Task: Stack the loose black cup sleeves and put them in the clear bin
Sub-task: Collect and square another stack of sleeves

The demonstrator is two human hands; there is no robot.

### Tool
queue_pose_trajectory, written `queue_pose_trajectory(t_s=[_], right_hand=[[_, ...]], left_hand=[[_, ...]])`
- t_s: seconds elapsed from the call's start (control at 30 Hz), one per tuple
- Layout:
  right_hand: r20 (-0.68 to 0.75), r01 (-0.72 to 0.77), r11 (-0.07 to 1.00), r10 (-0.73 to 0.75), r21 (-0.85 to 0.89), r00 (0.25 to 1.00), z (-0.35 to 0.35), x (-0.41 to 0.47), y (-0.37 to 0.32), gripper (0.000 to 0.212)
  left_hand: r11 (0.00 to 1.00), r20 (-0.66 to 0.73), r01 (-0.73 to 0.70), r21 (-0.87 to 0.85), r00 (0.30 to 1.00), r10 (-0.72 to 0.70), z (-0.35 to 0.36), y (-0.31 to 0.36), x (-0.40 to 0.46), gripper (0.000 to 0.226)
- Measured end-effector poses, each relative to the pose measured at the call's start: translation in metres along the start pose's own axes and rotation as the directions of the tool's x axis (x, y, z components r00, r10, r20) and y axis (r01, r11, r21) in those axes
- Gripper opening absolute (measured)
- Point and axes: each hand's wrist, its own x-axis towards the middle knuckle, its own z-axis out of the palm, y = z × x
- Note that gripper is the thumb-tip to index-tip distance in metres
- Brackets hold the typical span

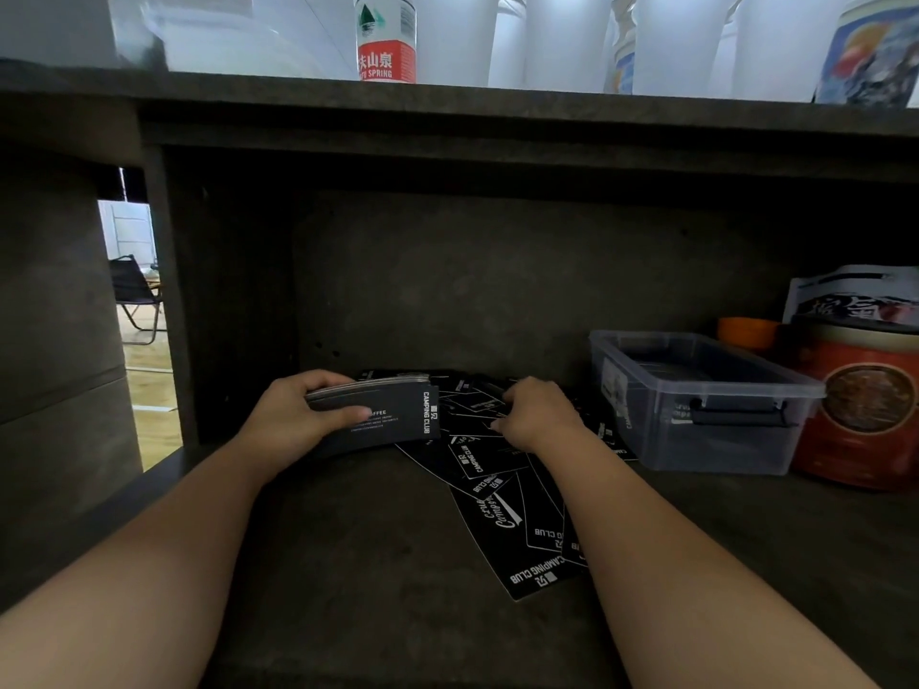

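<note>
Black card sleeves lie scattered flat on the dark shelf (348, 564), overlapping one another in a loose pile (502, 494) that runs from the back of the shelf toward the camera. The left hand (298, 415) grips a gathered stack (383, 415) of them, thumb across the printed face and fingers curled over the top edge, holding it just above the shelf at the pile's left edge. The right hand (534, 415) rests on the pile with its fingers curled down among the loose sleeves; whether it has 1 pinched I cannot tell, since the fingertips are hidden. The 2 hands are close but not touching.

Just right of the pile stands the clear bin (696, 395), lid off. Something dark shows through its wall, but what it is cannot be made out. Beyond the bin sit an orange tin (865, 405) and a small orange cup (748, 333).

These sleeves look light, thin and fairly stiff, and probably slick face to face, so a stack is likely to fan out or slide if held loosely. A firm pinch across the short width, thumb on one face and fingers on the other, should keep the edges aligned. Flat ones may need a fingernail or a slide to the edge of a neighbour to lift.
</note>
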Motion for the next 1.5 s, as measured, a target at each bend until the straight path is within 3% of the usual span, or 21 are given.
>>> queue_pose_trajectory(t_s=[0.13,0.2,0.27,0.33,0.4,0.47,0.57,0.73,0.9,1.0,1.1,1.17,1.23,1.3,1.4,1.5], right_hand=[[-0.093,0.024,1.0,-0.024,-0.003,0.995,-0.004,-0.001,-0.001,0.025],[-0.228,0.045,0.999,-0.037,0.029,0.973,-0.008,-0.006,-0.004,0.028],[-0.492,0.127,0.983,-0.044,0.137,0.87,-0.016,-0.012,-0.007,0.033],[-0.641,0.226,0.887,0.097,0.403,0.761,-0.025,-0.016,-0.011,0.026],[-0.527,0.216,0.688,0.278,0.692,0.803,-0.027,-0.014,-0.013,0.026],[-0.363,0.137,0.601,0.273,0.787,0.891,-0.02,-0.008,-0.013,0.03],[-0.283,0.104,0.728,0.127,0.677,0.951,-0.009,-0.008,-0.015,0.031],[-0.206,0.156,0.779,-0.035,0.608,0.978,0.0,-0.019,-0.028,0.021],[-0.05,0.106,0.665,-0.102,0.74,0.993,0.009,-0.018,-0.033,0.022],[-0.081,0.097,0.654,-0.054,0.75,0.995,0.009,-0.011,-0.032,0.024],[-0.194,0.082,0.886,0.009,0.457,0.981,-0.003,-0.008,-0.02,0.025],[-0.083,-0.013,0.979,0.031,0.204,0.996,-0.007,-0.01,-0.01,0.035],[0.071,-0.083,0.996,0.081,0.023,0.994,-0.007,-0.013,-0.005,0.043],[0.072,-0.091,0.996,0.09,0.0,0.993,-0.009,-0.013,-0.005,0.033],[-0.082,-0.061,0.998,0.064,0.033,0.995,-0.012,-0.009,-0.004,0.019],[-0.037,-0.031,0.999,0.031,-0.005,0.999,-0.008,-0.009,-0.007,0.04]], left_hand=[[1.0,0.002,-0.015,0.013,1.0,0.015,-0.001,-0.002,0.001,0.025],[1.0,0.0,-0.022,0.015,1.0,0.022,-0.001,-0.002,0.001,0.023],[1.0,-0.007,-0.023,0.008,1.0,0.023,0.0,-0.003,0.002,0.023],[1.0,-0.014,-0.018,-0.003,1.0,0.018,0.0,-0.003,0.002,0.022],[1.0,-0.012,-0.01,-0.005,1.0,0.01,0.001,-0.002,0.002,0.023],[1.0,-0.009,-0.005,-0.009,1.0,0.005,0.001,-0.002,0.002,0.022],[1.0,-0.005,0.002,-0.031,1.0,-0.002,0.0,0.0,0.001,0.018],[0.997,-0.005,0.004,-0.074,1.0,-0.005,0.0,0.002,-0.002,0.024],[0.999,-0.009,-0.008,-0.053,1.0,0.008,0.001,0.004,-0.003,0.032],[0.999,-0.02,-0.029,-0.02,0.999,0.028,0.001,0.003,-0.002,0.027],[0.999,-0.016,-0.026,-0.028,1.0,0.026,0.0,0.001,0.0,0.023],[0.999,-0.015,-0.013,-0.038,1.0,0.012,0.001,0.001,0.0,0.021],[0.999,-0.02,-0.011,-0.033,1.0,0.01,0.002,0.0,0.001,0.02],[0.999,-0.023,-0.013,-0.031,1.0,0.012,0.002,0.0,0.002,0.02],[0.999,-0.016,-0.007,-0.038,1.0,0.007,0.001,-0.001,0.002,0.021],[0.999,-0.018,-0.008,-0.041,1.0,0.007,0.001,-0.001,0.001,0.021]])
